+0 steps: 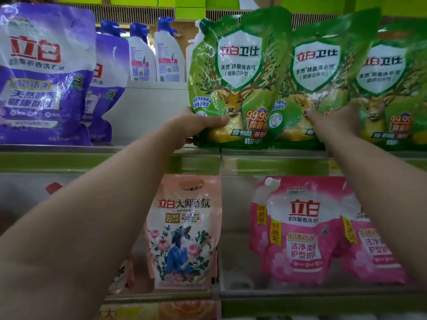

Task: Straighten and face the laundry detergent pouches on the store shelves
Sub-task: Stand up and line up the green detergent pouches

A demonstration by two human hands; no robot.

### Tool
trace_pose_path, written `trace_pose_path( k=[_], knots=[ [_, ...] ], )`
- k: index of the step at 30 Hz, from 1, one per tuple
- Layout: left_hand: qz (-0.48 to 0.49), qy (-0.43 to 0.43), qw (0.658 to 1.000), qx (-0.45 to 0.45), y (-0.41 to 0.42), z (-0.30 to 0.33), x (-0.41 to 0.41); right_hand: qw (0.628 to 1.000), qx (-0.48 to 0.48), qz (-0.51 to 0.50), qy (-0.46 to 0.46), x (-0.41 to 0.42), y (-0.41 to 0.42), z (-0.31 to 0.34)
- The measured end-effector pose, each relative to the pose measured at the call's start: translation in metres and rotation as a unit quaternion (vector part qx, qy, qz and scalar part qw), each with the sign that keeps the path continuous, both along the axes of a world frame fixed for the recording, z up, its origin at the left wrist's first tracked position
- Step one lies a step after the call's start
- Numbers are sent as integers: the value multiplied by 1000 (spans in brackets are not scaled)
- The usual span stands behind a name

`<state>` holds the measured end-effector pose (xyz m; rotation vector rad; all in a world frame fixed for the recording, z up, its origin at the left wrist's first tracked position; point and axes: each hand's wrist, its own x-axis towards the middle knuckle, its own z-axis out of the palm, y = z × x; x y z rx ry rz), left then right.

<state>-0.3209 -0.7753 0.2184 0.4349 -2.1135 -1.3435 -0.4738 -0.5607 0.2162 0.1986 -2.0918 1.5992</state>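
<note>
Store shelf [111, 155], green-edged. Left hand [196, 122] gripping left green pouch [233, 84]; right hand [335, 118] clamped on middle pouch [316, 72].

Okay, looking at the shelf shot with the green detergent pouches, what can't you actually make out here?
Head view only:
- Right hand fingertips: tucked between the middle green pouch and right green pouch.
- Right green pouch: cut by the frame edge.
- White bottles: labels too small.
- Left hand fingers: behind the left green pouch.
</note>
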Motion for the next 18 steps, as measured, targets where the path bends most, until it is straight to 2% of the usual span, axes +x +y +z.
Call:
trace_pose_path(
  k=[8, 18],
  knots=[
    [-7, 1, 1000, -17, -2, 1, 2, 998, 20, 63, 12, -6, -28, 1],
    [35, 11, 999, -31, -21, 2, 20, 974, -11, 221, -40, -3, -74, 10]
  ],
)
